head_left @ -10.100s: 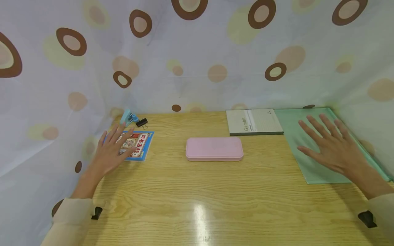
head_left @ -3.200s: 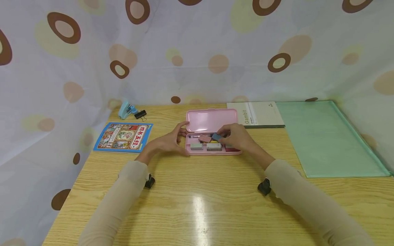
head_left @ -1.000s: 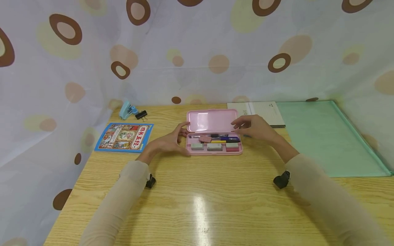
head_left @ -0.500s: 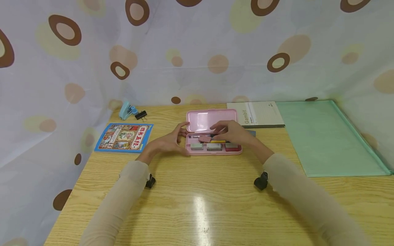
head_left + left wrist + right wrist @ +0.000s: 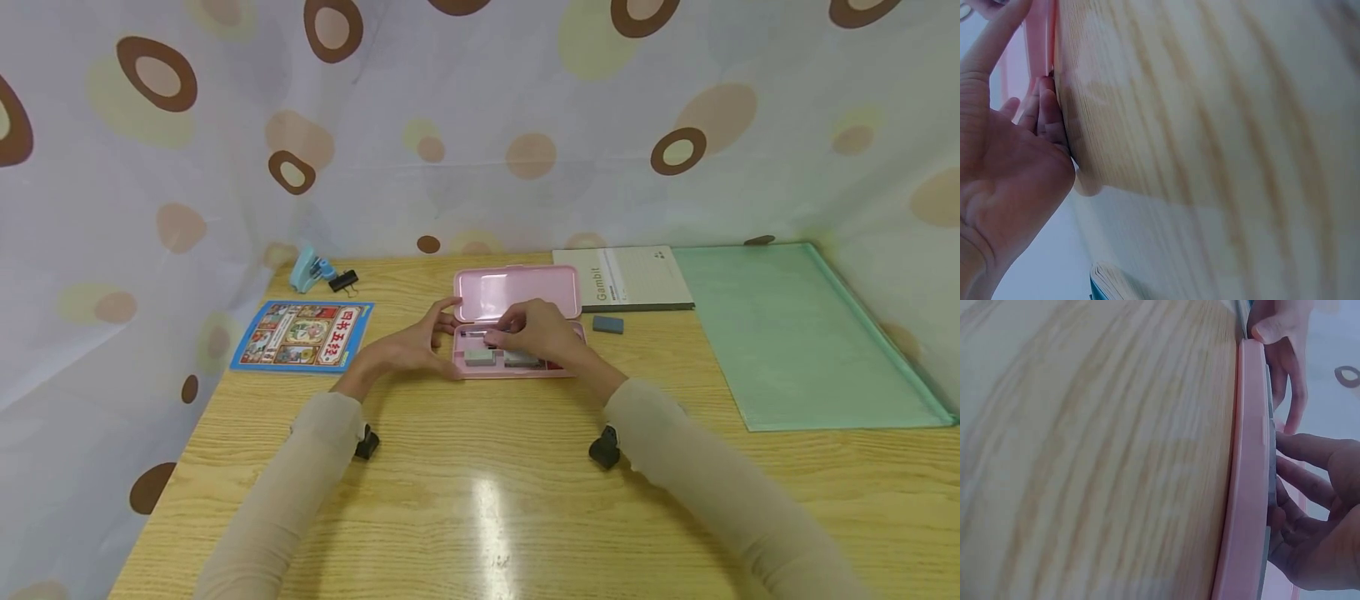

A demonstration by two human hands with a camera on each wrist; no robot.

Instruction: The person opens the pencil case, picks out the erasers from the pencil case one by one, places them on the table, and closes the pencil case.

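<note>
A pink pencil case (image 5: pixel 517 292) stands with its lid up, holding pens and several blocky erasers; grey-white erasers (image 5: pixel 480 357) lie in the front compartments. My left hand (image 5: pixel 408 346) holds the case's left end, thumb at the front corner and fingers behind, as the left wrist view shows along the pink wall (image 5: pixel 1038 37). Over the case my right hand (image 5: pixel 543 333) pinches a pink eraser, largely hidden under the fingertips. Those fingers dip past the front wall (image 5: pixel 1250 456) in the right wrist view. A blue-grey eraser (image 5: pixel 607 324) lies on the table right of the case.
A blue-edged booklet (image 5: pixel 303 333) lies to the left, with a light-blue stapler-like item (image 5: pixel 306 268) and a black binder clip (image 5: pixel 343 280) behind it. A Gambit notebook (image 5: pixel 637 279) and a green mat (image 5: pixel 817 342) lie right, before the patterned curtain.
The closed case was opened. My right hand took the blue-grey eraser out, set it on the table at the right, then moved back left to the pink eraser. The left hand stays at the case.
</note>
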